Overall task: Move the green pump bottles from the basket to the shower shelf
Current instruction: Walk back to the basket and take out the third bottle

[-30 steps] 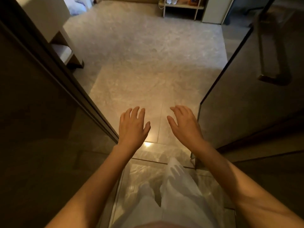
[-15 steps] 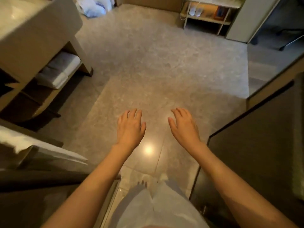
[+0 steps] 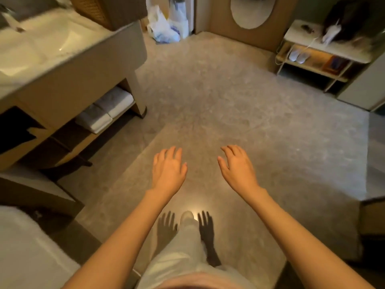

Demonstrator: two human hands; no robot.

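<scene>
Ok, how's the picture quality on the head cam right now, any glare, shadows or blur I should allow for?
Head view: dim, warm light; one bright glare spot on the floor by the foot; dark shadows of the left hand and right hand fall on the floor below them; the sink counter at upper left is motion-smeared; wide-angle bending at the edges. No basket or green bottles in view.

The floor [image 3: 218, 105] looked like polished mottled stone catching a glossy glare, the sink [image 3: 41, 40] was smooth and white, and folded towels [image 3: 106, 109] beneath appeared soft cloth.
</scene>
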